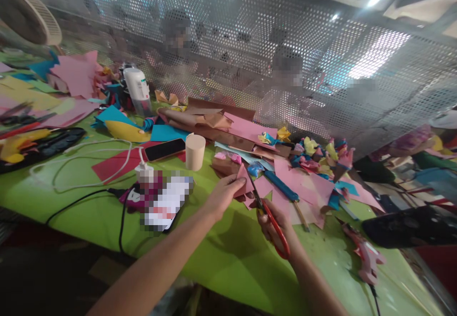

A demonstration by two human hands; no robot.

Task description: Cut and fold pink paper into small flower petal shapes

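Note:
Between thumb and fingers, my left hand (228, 190) pinches a small piece of pink paper (242, 178) above the green table. My right hand (274, 221) is wrapped round red-handled scissors (275, 228), whose dark blades point up and away, beside the edge of the pink paper. Whether the blades touch the paper is hard to make out. Behind both hands lie more pink paper sheets (303, 190), a blue paper-wrapped strip (281, 185) and a thin stick (302, 216).
A beige cup (195, 152), a dark phone (164, 149) and a second, lit phone (169, 204) lie left of my hands, near a charger (144, 173) with cables. Paper flowers (317, 154) stand at the back right. A pink glue gun (367, 259) rests at the right.

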